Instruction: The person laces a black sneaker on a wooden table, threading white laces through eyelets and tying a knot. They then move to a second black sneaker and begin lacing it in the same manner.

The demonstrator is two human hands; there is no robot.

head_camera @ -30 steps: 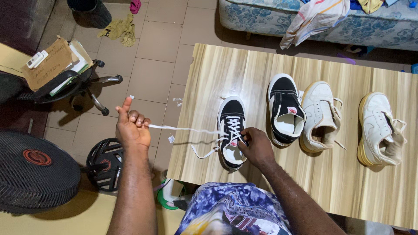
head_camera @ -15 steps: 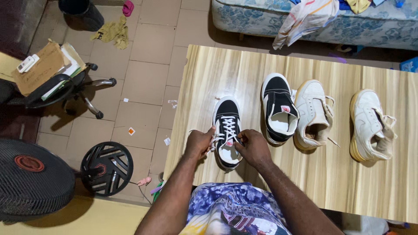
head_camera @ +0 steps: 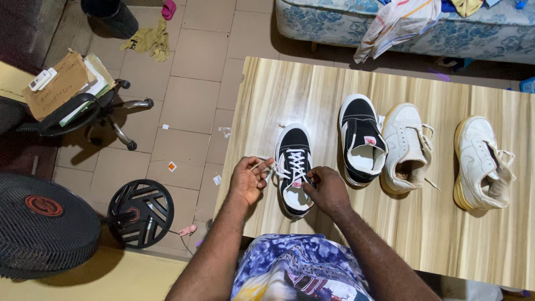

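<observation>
A black sneaker with white laces (head_camera: 295, 167) stands on the wooden table (head_camera: 334, 95), toe pointing away from me. My left hand (head_camera: 249, 179) sits at its left side, fingers pinching the white lace end. My right hand (head_camera: 327, 189) rests at the shoe's right side near the tongue, fingers closed on the lace there. A second black sneaker (head_camera: 362, 138) without laces lies just to the right.
Two worn white sneakers (head_camera: 411, 146) (head_camera: 482, 164) sit further right on the table. Left of the table are a tiled floor, an office chair (head_camera: 83, 108) with papers, a black fan (head_camera: 42, 223) and a fan grille (head_camera: 139, 212). A bed (head_camera: 401, 28) lies beyond.
A second ago my left hand was stretched far left, pulling the lace taut. It has come back to the shoe's left side. My right hand stayed at the shoe.
</observation>
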